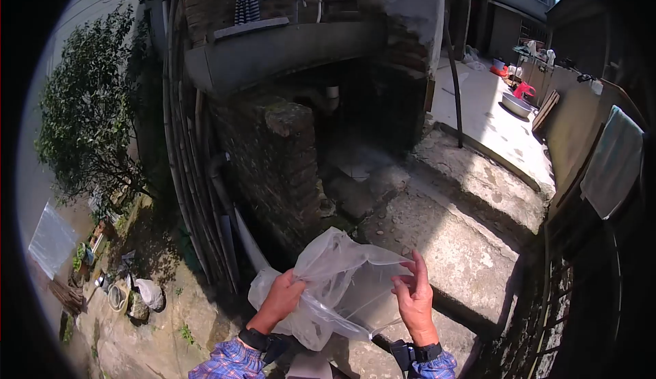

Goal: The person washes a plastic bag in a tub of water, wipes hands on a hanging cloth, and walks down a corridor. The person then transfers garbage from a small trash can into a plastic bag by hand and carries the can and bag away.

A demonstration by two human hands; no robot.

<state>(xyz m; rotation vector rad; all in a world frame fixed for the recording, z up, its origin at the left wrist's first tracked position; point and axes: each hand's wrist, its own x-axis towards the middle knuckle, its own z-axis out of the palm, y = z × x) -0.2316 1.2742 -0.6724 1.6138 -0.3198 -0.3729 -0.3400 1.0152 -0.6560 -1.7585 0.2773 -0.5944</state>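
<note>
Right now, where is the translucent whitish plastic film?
In the head view, the translucent whitish plastic film is at bottom centre, bunched in the left hand and reaching toward the right hand, before the grey concrete steps.

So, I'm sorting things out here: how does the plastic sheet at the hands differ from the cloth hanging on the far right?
The plastic sheet is see-through and whitish; the cloth looks opaque and pale blue-green. The plastic sheet is bunched and creased; the cloth hangs fairly flat. The left hand grips the plastic sheet; no hand touches the cloth. Both look thin and floppy.
</note>
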